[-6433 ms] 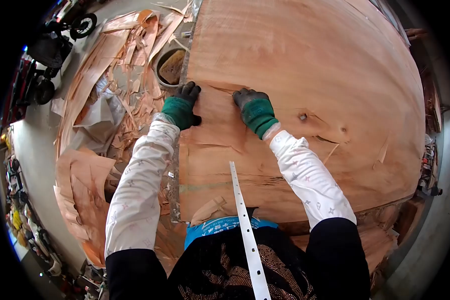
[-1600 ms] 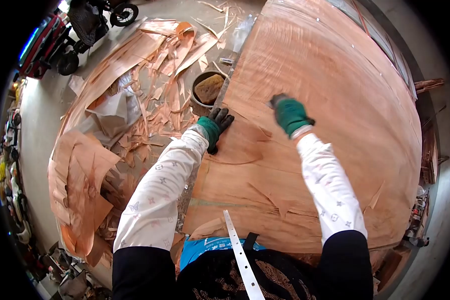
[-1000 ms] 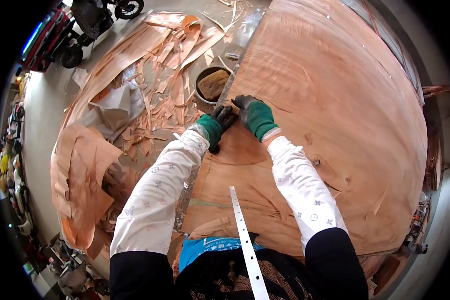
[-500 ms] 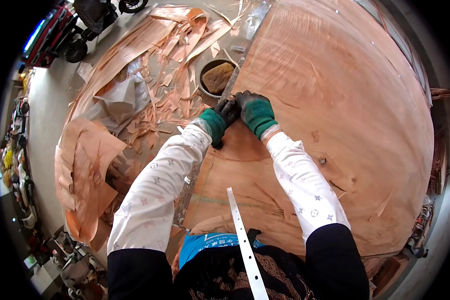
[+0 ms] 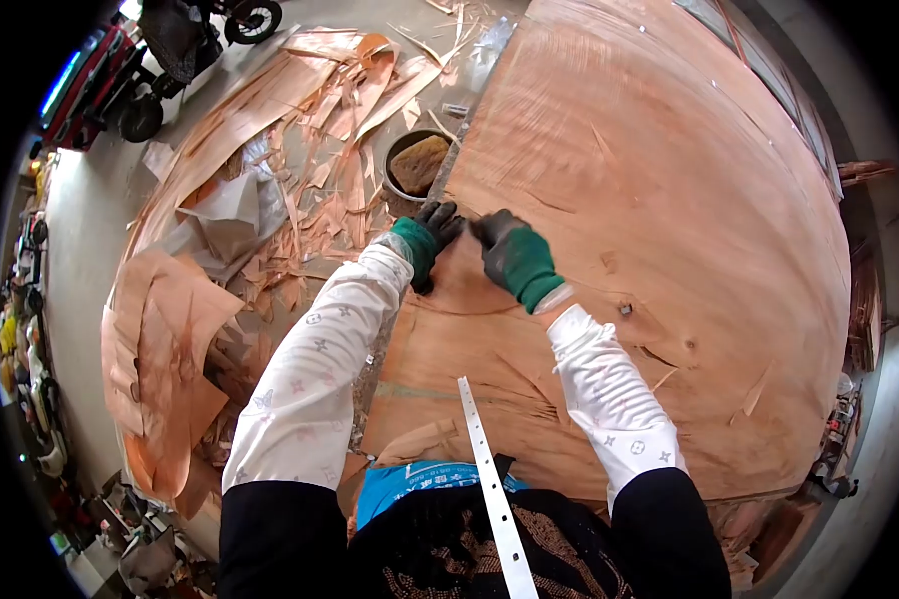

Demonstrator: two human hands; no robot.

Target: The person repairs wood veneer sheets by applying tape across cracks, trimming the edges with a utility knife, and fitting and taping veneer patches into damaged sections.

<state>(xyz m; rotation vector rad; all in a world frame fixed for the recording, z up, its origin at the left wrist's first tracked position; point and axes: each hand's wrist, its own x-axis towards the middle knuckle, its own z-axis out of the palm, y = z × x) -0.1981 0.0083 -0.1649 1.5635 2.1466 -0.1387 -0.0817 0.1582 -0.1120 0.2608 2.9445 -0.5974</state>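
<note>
A large reddish-brown wood veneer sheet (image 5: pixel 669 200) covers the work surface. My left hand (image 5: pixel 429 243), in a green and black glove, rests on the sheet's left edge with its fingers bent and close together; no object shows in it. Just to its right, my right hand (image 5: pixel 512 256), gloved the same, is curled over the sheet, slightly blurred. Whatever its fingers hold is hidden. A small gap separates the hands. Knots and cracks mark the sheet right of and below my right hand.
A round bowl (image 5: pixel 390 178) with a brown sponge-like block (image 5: pixel 419 165) stands beyond my left hand. Torn veneer scraps (image 5: pixel 340 200) and crumpled plastic (image 5: pixel 232 212) lie on the left. A white perforated strip (image 5: pixel 492 489) hangs in front of my body. A motorcycle (image 5: pixel 175 50) stands at the upper left.
My right hand has moved from touching my left hand to slightly right and down, leaving a gap. My left hand stays at the sheet's edge. The view has shifted a little.
</note>
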